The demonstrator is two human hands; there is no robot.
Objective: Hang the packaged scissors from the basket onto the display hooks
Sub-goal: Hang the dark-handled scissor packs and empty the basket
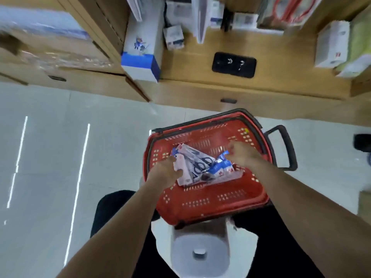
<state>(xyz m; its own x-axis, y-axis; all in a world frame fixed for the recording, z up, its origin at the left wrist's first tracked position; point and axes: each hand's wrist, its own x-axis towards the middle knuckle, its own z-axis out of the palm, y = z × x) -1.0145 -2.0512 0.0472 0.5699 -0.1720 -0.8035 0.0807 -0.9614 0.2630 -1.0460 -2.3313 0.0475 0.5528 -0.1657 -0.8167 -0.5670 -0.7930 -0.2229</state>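
Red plastic basket [200,209] stands on a white stool [199,253] in front of the person, and the packaged scissors [200,167] are all inside it, lying as a loose pile of several packs on its bottom, a little toward the left side. I judge that the task is at its beginning, or at the beginning of one more round. No pack is lifted out of the basket, and no pack is on its way to the display. The wooden shelf [261,57] above holds boxes and some hanging goods, but this part is blurred and I cannot make out the hooks, nor whether any scissors already hang there. So the picking, the carrying and the hanging are all left for the packs that I see.

Both hands are down in the basket. The left hand [166,174] is at the left edge of the pile, and its fingers [177,173] are curled onto the white border of the nearest pack, so it seems to grip it. The right hand [244,154] is at the right end of the pile, just beside the blue top of another pack. Its fingers look bent, but because of the blur I cannot tell if they pinch the pack or only come near to it.
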